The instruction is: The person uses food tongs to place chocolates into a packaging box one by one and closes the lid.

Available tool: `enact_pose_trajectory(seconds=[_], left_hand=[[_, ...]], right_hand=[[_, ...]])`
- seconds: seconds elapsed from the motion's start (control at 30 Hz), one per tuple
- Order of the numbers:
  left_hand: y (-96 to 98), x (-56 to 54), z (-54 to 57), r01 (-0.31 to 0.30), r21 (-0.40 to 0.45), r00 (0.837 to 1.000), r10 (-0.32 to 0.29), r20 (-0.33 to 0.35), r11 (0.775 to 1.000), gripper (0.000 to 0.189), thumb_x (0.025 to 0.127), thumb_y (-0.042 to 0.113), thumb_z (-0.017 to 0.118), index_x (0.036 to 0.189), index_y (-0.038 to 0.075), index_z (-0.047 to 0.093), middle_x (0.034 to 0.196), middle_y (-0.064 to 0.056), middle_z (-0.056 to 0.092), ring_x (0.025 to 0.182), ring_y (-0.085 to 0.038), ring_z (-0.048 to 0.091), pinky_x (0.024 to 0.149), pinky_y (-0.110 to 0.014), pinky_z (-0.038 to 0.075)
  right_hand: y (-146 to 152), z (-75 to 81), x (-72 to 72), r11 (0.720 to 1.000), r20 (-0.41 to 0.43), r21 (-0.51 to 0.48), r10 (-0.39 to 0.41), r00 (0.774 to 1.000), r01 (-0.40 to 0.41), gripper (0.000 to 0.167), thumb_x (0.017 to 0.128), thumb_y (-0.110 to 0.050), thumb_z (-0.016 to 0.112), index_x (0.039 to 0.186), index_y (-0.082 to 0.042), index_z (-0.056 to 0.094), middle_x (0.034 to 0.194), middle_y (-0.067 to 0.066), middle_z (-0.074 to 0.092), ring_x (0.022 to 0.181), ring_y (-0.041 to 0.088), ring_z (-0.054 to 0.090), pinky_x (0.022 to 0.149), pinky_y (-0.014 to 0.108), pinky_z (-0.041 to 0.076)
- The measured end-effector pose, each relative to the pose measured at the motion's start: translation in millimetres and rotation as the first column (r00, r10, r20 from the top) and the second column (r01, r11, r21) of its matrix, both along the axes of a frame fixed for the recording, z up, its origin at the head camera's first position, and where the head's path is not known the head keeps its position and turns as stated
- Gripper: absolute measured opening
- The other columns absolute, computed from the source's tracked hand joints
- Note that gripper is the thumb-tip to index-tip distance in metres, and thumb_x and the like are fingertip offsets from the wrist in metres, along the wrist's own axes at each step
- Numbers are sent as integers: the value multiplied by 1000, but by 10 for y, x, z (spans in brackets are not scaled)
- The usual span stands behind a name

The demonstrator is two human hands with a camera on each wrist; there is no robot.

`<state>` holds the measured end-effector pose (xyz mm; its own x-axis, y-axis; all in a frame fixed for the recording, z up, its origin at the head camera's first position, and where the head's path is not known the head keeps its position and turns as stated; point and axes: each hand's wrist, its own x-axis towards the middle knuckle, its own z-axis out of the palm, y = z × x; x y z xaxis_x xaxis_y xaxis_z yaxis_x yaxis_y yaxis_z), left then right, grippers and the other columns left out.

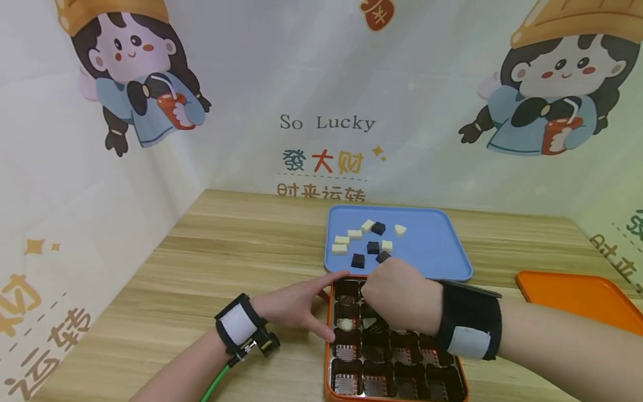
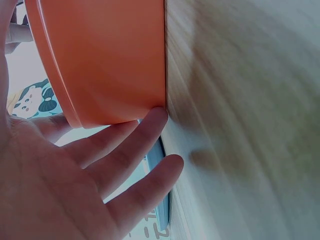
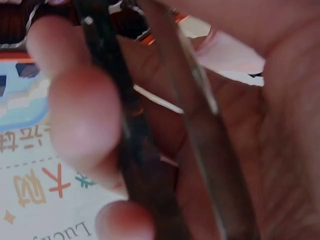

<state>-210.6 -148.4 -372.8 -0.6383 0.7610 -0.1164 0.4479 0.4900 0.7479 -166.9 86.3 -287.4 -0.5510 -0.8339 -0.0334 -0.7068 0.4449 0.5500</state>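
An orange box (image 1: 328, 368) with a dark divided insert stands on the table in front of the person. The left hand (image 1: 296, 304) rests against its far left corner, thumb on the rim. In the left wrist view its fairly straight fingers touch the orange wall. Above the far compartments, the right hand (image 1: 402, 296) grips metal tongs (image 3: 142, 150), whose two long arms show in the right wrist view. The tips are hidden, so I cannot tell whether they hold anything. A whitish piece (image 1: 345, 324) and a dark piece (image 1: 346, 300) lie in left-column compartments; the near rows hold none.
Behind the box lies a blue tray (image 1: 432, 240) with several dark cubes (image 1: 358, 261) and several white blocks (image 1: 339, 249), mostly on its left half. An orange tray or lid (image 1: 577, 293) lies at the right, beyond the right forearm. A printed curtain hangs behind the table (image 1: 241, 240).
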Motion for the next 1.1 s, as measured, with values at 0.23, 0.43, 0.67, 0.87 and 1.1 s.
enact_pose_trajectory(seconds=[0.23,0.43,0.67,0.87,1.1], left_hand=[[0,4,-3,-16,10,999,16,29,1000,111,86,23,88,168,11,15,166,-15,33,131,-33,57,116,-50,40],[-6,3,-14,-15,0,1000,15,7,1000,112,85,24,89,168,10,15,166,-17,33,132,-34,56,117,-50,39],[4,4,-15,-30,-22,1000,30,-3,999,113,85,27,89,168,12,15,166,-18,31,133,-34,56,115,-51,41],[-3,-5,-7,-26,-19,1000,26,-7,999,113,84,26,90,168,11,15,167,-19,30,133,-36,56,116,-52,41],[6,-2,-17,-31,-14,1000,31,-5,999,113,84,27,90,168,12,15,167,-19,30,133,-35,56,115,-51,41]], right_hand=[[28,92,-15,998,148,-30,-47,988,52,41,85,-5,79,61,-22,51,54,-7,36,50,10,40,51,24,32],[225,215,-48,974,349,-88,-167,922,209,38,86,-23,86,67,-21,54,61,-7,45,55,11,42,57,29,34],[618,363,-215,923,547,-170,-204,812,346,34,87,-40,84,108,-13,80,74,-10,65,62,7,55,59,29,49],[895,365,-428,859,638,-278,-169,751,430,39,95,-35,77,121,-5,75,70,-10,55,57,8,41,56,27,33],[1090,207,-747,810,567,-362,-201,799,461,44,99,-31,73,126,2,67,79,-3,65,60,10,51,57,32,41]])
